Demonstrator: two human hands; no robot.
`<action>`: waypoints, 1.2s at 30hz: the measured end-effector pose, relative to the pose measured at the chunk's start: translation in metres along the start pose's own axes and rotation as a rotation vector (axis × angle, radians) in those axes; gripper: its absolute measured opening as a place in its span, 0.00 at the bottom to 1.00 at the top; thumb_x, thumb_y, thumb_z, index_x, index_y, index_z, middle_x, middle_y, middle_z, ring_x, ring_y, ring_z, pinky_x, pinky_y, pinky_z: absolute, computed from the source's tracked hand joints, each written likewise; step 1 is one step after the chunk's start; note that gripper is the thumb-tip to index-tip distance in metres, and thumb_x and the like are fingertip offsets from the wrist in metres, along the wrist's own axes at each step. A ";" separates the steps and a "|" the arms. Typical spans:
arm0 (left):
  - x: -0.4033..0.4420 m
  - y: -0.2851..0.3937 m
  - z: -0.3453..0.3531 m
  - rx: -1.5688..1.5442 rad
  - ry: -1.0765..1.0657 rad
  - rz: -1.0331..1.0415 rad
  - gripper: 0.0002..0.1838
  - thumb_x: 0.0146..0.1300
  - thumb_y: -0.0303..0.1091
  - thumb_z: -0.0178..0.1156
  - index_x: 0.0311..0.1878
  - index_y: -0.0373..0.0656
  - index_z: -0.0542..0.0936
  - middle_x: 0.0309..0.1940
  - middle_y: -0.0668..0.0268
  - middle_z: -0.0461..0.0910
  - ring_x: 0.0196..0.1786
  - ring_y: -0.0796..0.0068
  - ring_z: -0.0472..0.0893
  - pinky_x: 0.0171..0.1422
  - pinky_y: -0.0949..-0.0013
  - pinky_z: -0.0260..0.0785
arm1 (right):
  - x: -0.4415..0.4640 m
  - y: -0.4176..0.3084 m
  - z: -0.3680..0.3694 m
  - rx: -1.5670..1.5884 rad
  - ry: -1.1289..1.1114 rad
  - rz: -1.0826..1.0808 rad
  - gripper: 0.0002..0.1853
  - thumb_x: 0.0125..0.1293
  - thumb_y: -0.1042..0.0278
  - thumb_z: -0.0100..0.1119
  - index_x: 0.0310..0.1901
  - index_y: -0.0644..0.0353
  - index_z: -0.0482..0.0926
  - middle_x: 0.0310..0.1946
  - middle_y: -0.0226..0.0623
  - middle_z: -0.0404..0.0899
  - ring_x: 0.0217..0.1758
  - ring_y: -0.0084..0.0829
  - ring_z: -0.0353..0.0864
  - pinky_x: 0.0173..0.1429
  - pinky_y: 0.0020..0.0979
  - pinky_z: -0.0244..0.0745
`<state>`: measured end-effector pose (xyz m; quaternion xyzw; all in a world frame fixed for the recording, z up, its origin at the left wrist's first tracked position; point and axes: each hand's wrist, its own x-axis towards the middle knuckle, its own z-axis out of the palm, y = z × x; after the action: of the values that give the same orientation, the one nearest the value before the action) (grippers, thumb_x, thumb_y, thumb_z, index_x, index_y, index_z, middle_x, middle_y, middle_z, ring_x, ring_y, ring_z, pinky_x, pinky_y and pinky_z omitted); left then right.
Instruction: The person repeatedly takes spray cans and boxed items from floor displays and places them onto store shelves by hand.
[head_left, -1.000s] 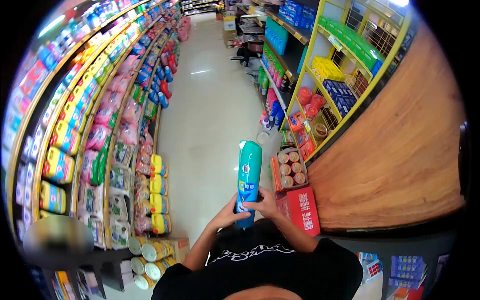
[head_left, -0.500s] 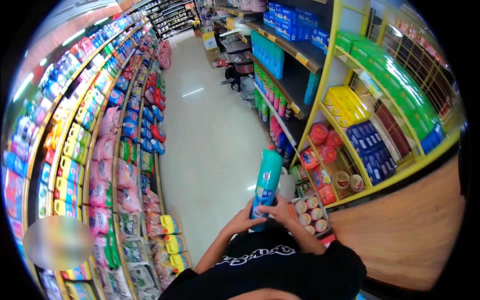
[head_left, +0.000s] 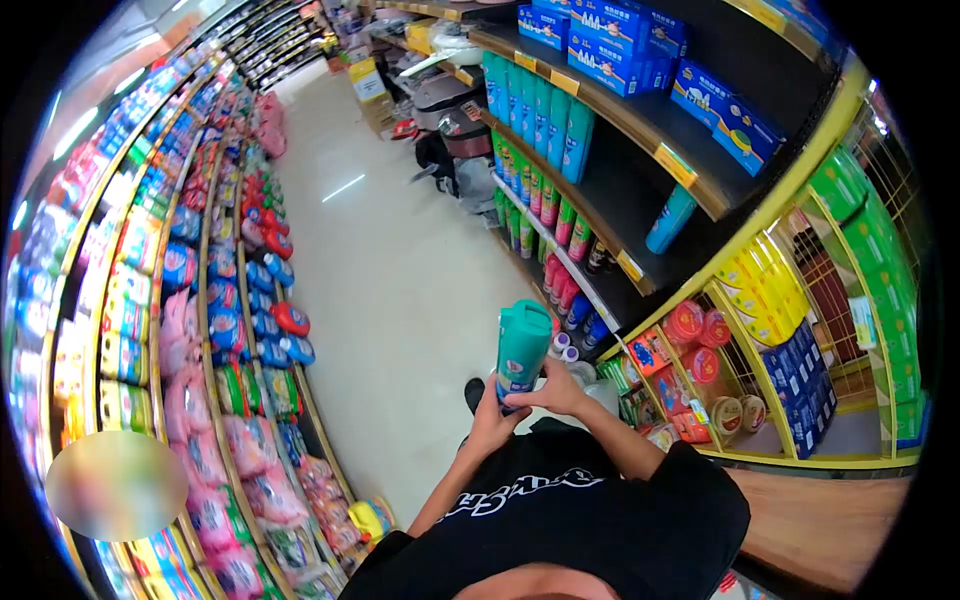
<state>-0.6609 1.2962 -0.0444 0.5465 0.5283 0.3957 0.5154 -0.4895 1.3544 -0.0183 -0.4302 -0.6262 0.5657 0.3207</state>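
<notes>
A teal aerosol can [head_left: 523,345] with a wide cap is held upright in front of my chest, its top tilted toward the aisle. My left hand [head_left: 490,420] is wrapped around the lower part of the can from the left. On the other side, my right hand [head_left: 558,390] grips it with the thumb across the front. Much of the can's lower end is hidden by the fingers. Similar teal cans [head_left: 545,120] stand in a row on the shelf ahead, and a single can [head_left: 670,218] stands apart near that shelf's right end.
Blue boxes [head_left: 610,55] sit on the shelf above. Green and pink cans [head_left: 530,190] fill a lower shelf. A yellow wire rack [head_left: 745,350] with tubs and boxes stands at right, by a wooden surface [head_left: 830,520]. Stocked shelves [head_left: 210,330] line the left side of the aisle floor [head_left: 390,290].
The can has tipped so its top now points more toward me, showing more of the cap. My view has turned, bringing the right-hand shelves closer. Both hands still hold the can.
</notes>
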 end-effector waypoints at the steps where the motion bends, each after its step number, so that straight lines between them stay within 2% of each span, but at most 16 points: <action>1: 0.025 -0.005 -0.015 0.019 -0.039 0.019 0.43 0.55 0.30 0.74 0.71 0.37 0.60 0.57 0.51 0.77 0.61 0.58 0.78 0.64 0.59 0.71 | 0.022 0.001 0.000 -0.035 0.068 -0.012 0.37 0.46 0.56 0.83 0.56 0.64 0.78 0.49 0.43 0.84 0.52 0.34 0.83 0.60 0.35 0.76; 3: 0.074 -0.001 -0.047 0.130 -0.159 0.051 0.45 0.55 0.28 0.72 0.74 0.37 0.58 0.60 0.48 0.75 0.64 0.51 0.76 0.66 0.57 0.70 | 0.059 -0.001 0.002 -0.106 0.211 -0.023 0.37 0.45 0.57 0.82 0.55 0.67 0.78 0.46 0.48 0.85 0.48 0.36 0.85 0.55 0.35 0.78; 6: 0.154 0.019 -0.082 0.297 -0.331 0.103 0.44 0.53 0.25 0.69 0.73 0.35 0.59 0.64 0.43 0.72 0.66 0.42 0.74 0.68 0.55 0.68 | 0.108 -0.024 -0.002 -0.215 0.397 -0.109 0.35 0.46 0.59 0.80 0.56 0.62 0.78 0.48 0.46 0.84 0.50 0.40 0.84 0.56 0.36 0.77; 9: 0.235 -0.007 -0.087 0.515 -0.421 0.414 0.42 0.54 0.24 0.68 0.72 0.35 0.60 0.65 0.42 0.71 0.66 0.42 0.73 0.68 0.55 0.68 | 0.144 -0.017 -0.013 -0.382 0.594 -0.206 0.37 0.47 0.62 0.79 0.60 0.59 0.75 0.54 0.47 0.81 0.55 0.46 0.82 0.61 0.39 0.75; 11: 0.278 0.003 -0.079 0.446 -0.559 0.480 0.42 0.53 0.25 0.68 0.71 0.34 0.60 0.63 0.40 0.71 0.66 0.41 0.73 0.69 0.55 0.67 | 0.163 -0.016 -0.030 -0.467 0.730 -0.321 0.37 0.47 0.63 0.78 0.61 0.58 0.74 0.54 0.48 0.79 0.56 0.48 0.81 0.63 0.40 0.74; 13: 0.298 0.078 -0.078 0.333 -0.645 0.445 0.43 0.53 0.26 0.68 0.71 0.34 0.59 0.62 0.40 0.72 0.66 0.41 0.72 0.69 0.55 0.67 | 0.176 -0.031 -0.054 -0.481 0.773 -0.308 0.34 0.49 0.68 0.75 0.60 0.60 0.74 0.57 0.50 0.75 0.62 0.50 0.76 0.66 0.40 0.71; 17: 0.355 0.092 -0.050 0.145 -0.801 0.469 0.44 0.54 0.28 0.69 0.72 0.37 0.57 0.65 0.42 0.67 0.67 0.43 0.71 0.69 0.57 0.67 | 0.206 -0.014 -0.102 -0.553 0.928 -0.240 0.33 0.51 0.72 0.72 0.61 0.63 0.73 0.62 0.51 0.69 0.66 0.53 0.72 0.69 0.42 0.68; 18: 0.373 0.077 -0.039 0.233 -0.767 0.666 0.44 0.55 0.28 0.69 0.73 0.37 0.57 0.67 0.43 0.65 0.67 0.45 0.72 0.69 0.57 0.67 | 0.216 -0.007 -0.117 -0.585 0.978 -0.260 0.33 0.51 0.72 0.72 0.61 0.63 0.73 0.62 0.51 0.69 0.65 0.53 0.72 0.69 0.43 0.68; 20: 0.412 0.042 -0.020 0.311 -0.854 0.642 0.44 0.56 0.27 0.68 0.74 0.37 0.56 0.67 0.45 0.66 0.67 0.47 0.72 0.70 0.58 0.66 | 0.242 0.007 -0.141 -0.560 1.091 -0.277 0.34 0.50 0.71 0.72 0.61 0.62 0.73 0.62 0.50 0.70 0.66 0.55 0.70 0.71 0.46 0.66; 22: 0.428 0.085 -0.011 0.115 -0.806 0.528 0.20 0.61 0.27 0.66 0.56 0.38 0.77 0.52 0.51 0.80 0.56 0.51 0.79 0.60 0.57 0.72 | 0.265 0.011 -0.170 -0.674 1.147 -0.264 0.34 0.50 0.70 0.72 0.61 0.61 0.73 0.62 0.50 0.70 0.67 0.55 0.69 0.72 0.46 0.65; 24: 0.455 0.095 -0.007 0.128 -0.830 0.538 0.19 0.61 0.28 0.66 0.55 0.38 0.77 0.51 0.51 0.79 0.55 0.53 0.79 0.60 0.57 0.71 | 0.285 0.015 -0.190 -0.662 1.202 -0.268 0.35 0.49 0.69 0.73 0.62 0.61 0.73 0.62 0.49 0.71 0.68 0.55 0.68 0.73 0.45 0.62; 29: 0.529 0.095 0.012 0.225 -0.956 0.617 0.20 0.61 0.29 0.67 0.55 0.37 0.76 0.48 0.52 0.79 0.52 0.54 0.78 0.60 0.58 0.71 | 0.328 0.052 -0.224 -0.472 1.312 -0.249 0.35 0.48 0.67 0.73 0.61 0.61 0.74 0.63 0.51 0.72 0.67 0.54 0.70 0.72 0.45 0.64; 30: 0.536 0.098 0.015 0.199 -0.953 0.568 0.23 0.61 0.29 0.66 0.58 0.38 0.74 0.54 0.50 0.75 0.56 0.53 0.76 0.61 0.58 0.70 | 0.331 0.054 -0.227 -0.465 1.332 -0.252 0.35 0.48 0.67 0.73 0.61 0.62 0.74 0.63 0.51 0.72 0.67 0.54 0.71 0.72 0.45 0.65; 33: 0.558 0.099 0.025 0.200 -0.951 0.608 0.26 0.62 0.31 0.66 0.62 0.38 0.71 0.62 0.49 0.69 0.63 0.51 0.71 0.63 0.55 0.68 | 0.344 0.072 -0.233 -0.406 1.385 -0.121 0.35 0.47 0.67 0.74 0.60 0.62 0.75 0.60 0.52 0.75 0.63 0.54 0.74 0.68 0.45 0.68; 34: 0.569 0.089 0.028 0.342 -0.961 0.654 0.34 0.62 0.34 0.67 0.68 0.36 0.64 0.67 0.45 0.62 0.69 0.46 0.65 0.67 0.52 0.65 | 0.350 0.073 -0.235 -0.397 1.406 -0.059 0.35 0.46 0.67 0.75 0.59 0.62 0.75 0.58 0.53 0.76 0.61 0.53 0.76 0.65 0.44 0.71; 36: 0.591 0.075 0.036 0.308 -1.014 0.663 0.40 0.61 0.36 0.67 0.72 0.34 0.58 0.68 0.43 0.60 0.70 0.44 0.63 0.71 0.52 0.63 | 0.362 0.086 -0.239 -0.384 1.417 0.093 0.33 0.46 0.66 0.76 0.57 0.63 0.77 0.56 0.53 0.78 0.56 0.52 0.80 0.59 0.42 0.76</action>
<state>-0.5367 1.8804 -0.0422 0.8692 0.0712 0.1456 0.4672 -0.4151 1.7832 -0.0965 -0.7674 -0.3378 0.0454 0.5430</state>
